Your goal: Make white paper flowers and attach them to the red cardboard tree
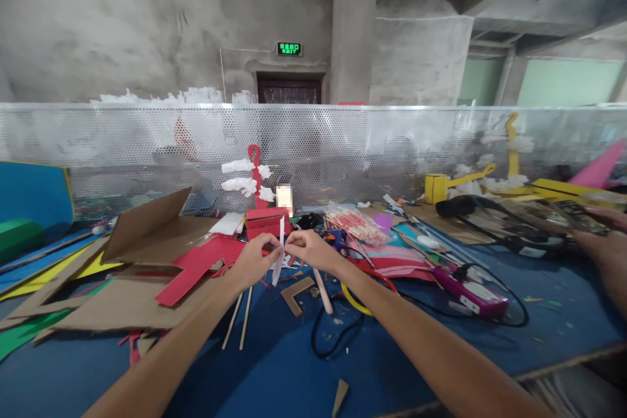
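Note:
A narrow white strip (277, 272), which looks like paper or tape, stands nearly upright between my hands above the middle of the table. My left hand (255, 258) pinches it from the left side. From the right, my right hand (311, 251) has thumb and fingers closed against the same strip. Just behind them stands a red box-shaped base (259, 223) with a red upright piece (255, 176) carrying white cloud-like shapes (239, 185). Below my hands lie thin wooden sticks (245, 319), an L-shaped cardboard piece (296, 294) and a pale flat stick (322, 292).
Brown cardboard (142, 304) and red sheet pieces (196, 272) lie left. A bag of striped sticks (356, 222), a purple power strip (470, 292) and a black cable (337, 351) lie right. Another person's hand (605, 241) holds a phone (578, 217). A perforated metal screen (343, 144) stands behind.

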A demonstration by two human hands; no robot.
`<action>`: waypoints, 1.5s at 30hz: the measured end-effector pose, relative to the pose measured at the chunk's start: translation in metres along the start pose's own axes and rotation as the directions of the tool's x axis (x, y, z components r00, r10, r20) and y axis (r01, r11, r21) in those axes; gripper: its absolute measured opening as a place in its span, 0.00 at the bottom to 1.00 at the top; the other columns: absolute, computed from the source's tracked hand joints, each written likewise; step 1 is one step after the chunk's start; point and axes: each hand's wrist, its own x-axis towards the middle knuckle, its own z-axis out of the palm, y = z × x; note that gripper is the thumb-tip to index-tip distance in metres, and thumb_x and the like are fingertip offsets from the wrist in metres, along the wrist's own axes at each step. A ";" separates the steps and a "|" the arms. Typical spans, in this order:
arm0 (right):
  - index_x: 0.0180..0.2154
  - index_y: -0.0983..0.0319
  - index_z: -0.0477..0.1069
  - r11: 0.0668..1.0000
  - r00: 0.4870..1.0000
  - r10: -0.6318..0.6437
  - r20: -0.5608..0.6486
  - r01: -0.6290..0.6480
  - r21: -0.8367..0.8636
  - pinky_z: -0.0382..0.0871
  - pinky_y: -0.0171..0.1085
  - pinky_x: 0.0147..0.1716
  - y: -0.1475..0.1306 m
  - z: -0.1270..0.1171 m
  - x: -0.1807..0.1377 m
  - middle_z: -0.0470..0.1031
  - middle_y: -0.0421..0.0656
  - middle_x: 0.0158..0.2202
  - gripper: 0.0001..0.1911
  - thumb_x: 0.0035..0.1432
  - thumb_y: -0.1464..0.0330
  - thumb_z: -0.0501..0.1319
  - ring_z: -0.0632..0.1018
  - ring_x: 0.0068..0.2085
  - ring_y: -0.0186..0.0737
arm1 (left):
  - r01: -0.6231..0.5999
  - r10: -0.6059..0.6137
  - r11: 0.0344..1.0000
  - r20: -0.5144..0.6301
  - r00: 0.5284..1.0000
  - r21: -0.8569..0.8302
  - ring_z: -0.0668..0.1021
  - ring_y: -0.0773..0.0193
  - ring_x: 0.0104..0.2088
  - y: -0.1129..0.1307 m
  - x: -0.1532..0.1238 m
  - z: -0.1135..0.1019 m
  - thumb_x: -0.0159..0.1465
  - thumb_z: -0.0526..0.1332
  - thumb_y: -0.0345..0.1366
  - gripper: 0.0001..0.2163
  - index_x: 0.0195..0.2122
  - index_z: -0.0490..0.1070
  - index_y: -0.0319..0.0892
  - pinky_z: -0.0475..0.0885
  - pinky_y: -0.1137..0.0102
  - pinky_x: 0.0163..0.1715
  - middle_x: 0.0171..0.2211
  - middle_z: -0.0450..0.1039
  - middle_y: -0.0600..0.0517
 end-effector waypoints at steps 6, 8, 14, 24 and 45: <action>0.29 0.64 0.71 1.000 1.000 0.002 -0.004 -0.002 -0.018 0.65 0.29 0.19 -0.001 0.000 -0.001 0.75 0.42 0.23 0.07 0.53 0.66 0.59 0.77 0.25 0.37 | -0.007 0.007 1.000 0.005 1.000 -0.022 0.76 0.61 0.35 -0.001 -0.001 0.001 0.61 0.56 0.39 0.08 0.32 0.70 0.41 0.70 0.70 0.35 0.33 0.74 0.50; 0.29 0.64 0.71 1.000 1.000 0.001 -0.009 -0.001 -0.017 0.64 0.29 0.19 -0.001 -0.001 -0.001 0.75 0.41 0.22 0.07 0.53 0.67 0.58 0.77 0.26 0.37 | -0.010 0.010 1.000 0.003 1.000 -0.018 0.76 0.61 0.35 -0.002 -0.001 0.001 0.62 0.56 0.40 0.09 0.32 0.70 0.41 0.70 0.70 0.35 0.33 0.74 0.50; 0.29 0.64 0.71 1.000 1.000 -0.004 -0.007 0.004 -0.003 0.64 0.28 0.19 -0.004 -0.001 -0.001 0.75 0.42 0.23 0.06 0.53 0.68 0.57 0.78 0.27 0.38 | -0.018 0.019 0.999 0.004 1.000 -0.027 0.76 0.61 0.34 -0.003 0.000 0.001 0.62 0.56 0.40 0.09 0.33 0.71 0.41 0.69 0.71 0.34 0.32 0.74 0.50; 0.30 0.64 0.72 1.000 1.000 -0.004 -0.010 0.003 -0.019 0.65 0.29 0.19 -0.004 -0.002 -0.002 0.75 0.42 0.22 0.07 0.53 0.67 0.58 0.76 0.25 0.37 | -0.001 0.001 0.999 0.004 1.000 -0.042 0.76 0.62 0.32 -0.003 0.000 0.001 0.61 0.56 0.39 0.08 0.32 0.70 0.40 0.70 0.71 0.32 0.31 0.73 0.51; 0.29 0.65 0.72 0.998 0.999 -0.033 -0.022 0.031 -0.058 0.60 0.27 0.18 0.002 -0.003 -0.001 0.74 0.40 0.21 0.07 0.53 0.69 0.57 0.74 0.23 0.33 | -0.019 0.020 0.998 0.018 1.000 -0.056 0.76 0.63 0.32 0.000 -0.001 0.002 0.60 0.56 0.35 0.06 0.32 0.71 0.40 0.70 0.73 0.31 0.32 0.74 0.50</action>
